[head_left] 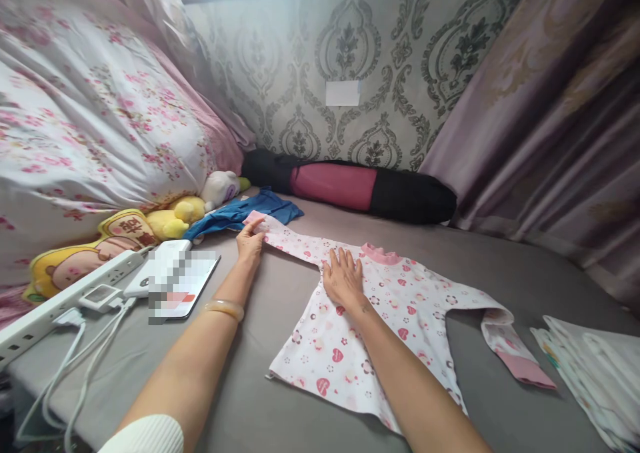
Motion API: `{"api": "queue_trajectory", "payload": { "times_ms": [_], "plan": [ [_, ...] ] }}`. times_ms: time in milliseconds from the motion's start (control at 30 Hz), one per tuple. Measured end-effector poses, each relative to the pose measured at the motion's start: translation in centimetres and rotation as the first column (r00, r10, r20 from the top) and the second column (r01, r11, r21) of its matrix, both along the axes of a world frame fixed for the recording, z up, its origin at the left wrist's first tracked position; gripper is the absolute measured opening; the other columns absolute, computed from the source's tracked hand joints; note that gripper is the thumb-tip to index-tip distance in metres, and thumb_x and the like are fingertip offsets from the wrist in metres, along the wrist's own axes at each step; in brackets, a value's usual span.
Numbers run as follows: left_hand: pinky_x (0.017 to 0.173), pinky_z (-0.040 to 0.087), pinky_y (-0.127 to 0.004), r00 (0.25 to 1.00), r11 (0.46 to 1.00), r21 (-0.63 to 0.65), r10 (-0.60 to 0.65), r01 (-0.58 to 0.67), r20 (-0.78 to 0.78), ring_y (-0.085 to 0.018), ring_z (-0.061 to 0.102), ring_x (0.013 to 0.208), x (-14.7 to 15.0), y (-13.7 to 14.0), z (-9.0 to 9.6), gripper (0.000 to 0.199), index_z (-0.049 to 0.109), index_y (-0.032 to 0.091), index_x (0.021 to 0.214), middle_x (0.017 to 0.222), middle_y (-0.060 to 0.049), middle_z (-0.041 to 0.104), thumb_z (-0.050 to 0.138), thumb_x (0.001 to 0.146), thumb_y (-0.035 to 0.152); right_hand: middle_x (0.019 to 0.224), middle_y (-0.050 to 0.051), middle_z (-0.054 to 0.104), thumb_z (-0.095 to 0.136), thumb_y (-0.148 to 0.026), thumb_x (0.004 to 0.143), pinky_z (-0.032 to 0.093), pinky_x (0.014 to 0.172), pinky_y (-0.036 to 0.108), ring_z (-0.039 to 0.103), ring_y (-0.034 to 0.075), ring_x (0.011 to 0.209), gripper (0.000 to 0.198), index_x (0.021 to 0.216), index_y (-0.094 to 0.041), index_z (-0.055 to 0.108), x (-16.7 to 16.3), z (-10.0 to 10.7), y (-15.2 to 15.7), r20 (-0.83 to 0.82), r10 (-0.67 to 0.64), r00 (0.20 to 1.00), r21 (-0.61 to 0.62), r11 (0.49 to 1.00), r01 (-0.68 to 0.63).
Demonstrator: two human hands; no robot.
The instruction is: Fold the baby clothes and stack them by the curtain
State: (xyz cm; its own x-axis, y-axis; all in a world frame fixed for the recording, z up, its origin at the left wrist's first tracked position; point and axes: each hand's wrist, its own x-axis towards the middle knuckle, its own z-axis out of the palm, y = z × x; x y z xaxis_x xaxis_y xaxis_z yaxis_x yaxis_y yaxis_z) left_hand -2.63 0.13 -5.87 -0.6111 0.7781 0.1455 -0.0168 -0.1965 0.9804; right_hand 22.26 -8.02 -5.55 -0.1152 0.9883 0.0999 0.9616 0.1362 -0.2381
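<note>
A white long-sleeved child's shirt (320, 326) with pink hearts and flowers lies spread on the grey sheet, its pink collar pointing away from me. My left hand (250, 239) pinches the pink cuff of the left-side sleeve, which is stretched out straight. With fingers spread, my right hand (344, 278) rests flat on the shirt near that shoulder. The other sleeve (500, 333) bends toward me at the right, its pink cuff on the sheet. A bracelet (225, 308) circles my left wrist.
Left stand a white power strip (65, 299) with cables, a white power bank (160, 266) and a partly blurred tablet-like device (200, 283). Plush toys (175, 219) and blue cloth (235, 213) lie behind. A black-and-red long bag (333, 186) lines the wall; folded cloth (595, 366) sits right.
</note>
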Motion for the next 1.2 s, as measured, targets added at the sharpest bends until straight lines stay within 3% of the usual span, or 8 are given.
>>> {"api": "queue_trajectory", "payload": {
  "times_ms": [100,233,367,500,600,700,867,1200],
  "plan": [
    [0.089,0.05,-0.034,0.95,0.993,-0.111,0.003,-0.039,-0.313,-0.022,0.062,0.092,-0.9,-0.4,-0.4,0.059,0.069,0.013,0.114,0.104,-0.009,0.067,0.054,0.058,0.018,0.159,0.009,0.027,0.024,-0.043,0.099,0.007,0.116,0.049,0.018,0.028,0.146,0.057,0.15,-0.02,0.034,-0.1,0.2,-0.3,-0.013,-0.009,1.0,-0.002,1.0,0.009],
    [0.106,0.038,-0.05,0.714,0.956,-0.255,-0.079,-0.143,-0.696,-0.034,0.049,0.123,-0.4,-1.8,-0.1,0.046,0.068,0.015,0.113,0.132,-0.016,0.053,0.055,0.07,0.023,0.159,0.009,0.026,0.025,-0.044,0.099,0.005,0.116,0.049,0.017,0.028,0.146,0.057,0.15,-0.02,0.033,-0.2,0.2,-0.5,-0.05,-0.014,0.999,-0.014,1.0,0.013],
    [0.108,0.022,-0.066,0.483,0.949,-0.145,0.008,-0.278,-0.875,-0.048,0.018,0.141,3.2,-3.8,1.4,0.044,0.062,0.01,0.118,0.153,-0.023,0.025,0.056,0.077,0.025,0.16,0.01,0.023,0.026,-0.044,0.098,0.003,0.117,0.05,0.014,0.027,0.147,0.058,0.15,-0.018,0.033,0.1,0.4,-0.2,-0.117,0.006,0.993,-0.042,0.999,-0.011],
    [0.105,0.037,-0.048,0.374,0.959,-0.24,-0.281,0.153,-0.884,-0.034,0.05,0.123,8.8,-5.3,2.8,0.034,0.065,0.014,0.109,0.13,-0.017,0.057,0.048,0.082,0.023,0.159,0.011,0.025,0.025,-0.042,0.099,0.008,0.118,0.046,0.016,0.024,0.147,0.059,0.15,-0.013,0.031,1.6,1.2,-0.2,-0.241,0.076,0.968,-0.143,0.983,-0.113],
    [0.096,0.046,-0.035,0.232,0.776,-0.374,-0.542,0.508,-0.808,-0.025,0.063,0.105,12.5,-6.1,2.9,0.033,0.067,0.02,0.105,0.111,-0.01,0.068,0.045,0.081,0.021,0.153,0.009,0.037,0.026,-0.032,0.099,0.022,0.115,0.032,0.03,0.018,0.142,0.052,0.145,-0.013,0.041,4.2,1.7,-0.8,-0.249,0.047,0.967,-0.088,0.994,-0.071],
    [0.092,0.047,-0.033,0.116,0.655,-0.414,-0.608,0.632,-0.785,-0.023,0.065,0.098,14.9,-6.1,2.8,0.033,0.069,0.021,0.104,0.107,-0.009,0.07,0.045,0.08,0.019,0.139,0.009,0.054,0.029,-0.011,0.091,0.031,0.109,0.026,0.045,0.016,0.13,0.05,0.135,-0.014,0.052,8.4,2.1,-1.4,-0.159,-0.045,0.986,0.01,0.999,0.048],
    [0.085,0.05,-0.035,0.12,0.655,-0.412,-0.609,0.633,-0.784,-0.024,0.067,0.087,18.1,-4.0,2.2,0.033,0.071,0.016,0.098,0.099,-0.012,0.072,0.047,0.076,0.013,0.132,0.01,0.058,0.028,-0.009,0.094,0.036,0.102,0.025,0.052,0.019,0.123,0.048,0.132,-0.015,0.055,15.6,3.0,-0.4,-0.038,-0.301,0.953,0.004,0.953,0.302],
    [0.102,0.042,-0.041,0.122,0.74,-0.309,-0.465,0.597,-0.877,-0.025,0.057,0.115,23.8,-2.7,-1.6,0.031,0.064,0.015,0.109,0.119,-0.015,0.064,0.04,0.09,0.019,0.126,0.013,0.059,0.044,-0.026,0.098,0.041,0.093,0.027,0.057,0.022,0.115,0.033,0.125,-0.019,0.061,18.5,2.6,3.0,-0.027,-0.198,0.98,-0.128,0.973,0.193]
  ]
}}
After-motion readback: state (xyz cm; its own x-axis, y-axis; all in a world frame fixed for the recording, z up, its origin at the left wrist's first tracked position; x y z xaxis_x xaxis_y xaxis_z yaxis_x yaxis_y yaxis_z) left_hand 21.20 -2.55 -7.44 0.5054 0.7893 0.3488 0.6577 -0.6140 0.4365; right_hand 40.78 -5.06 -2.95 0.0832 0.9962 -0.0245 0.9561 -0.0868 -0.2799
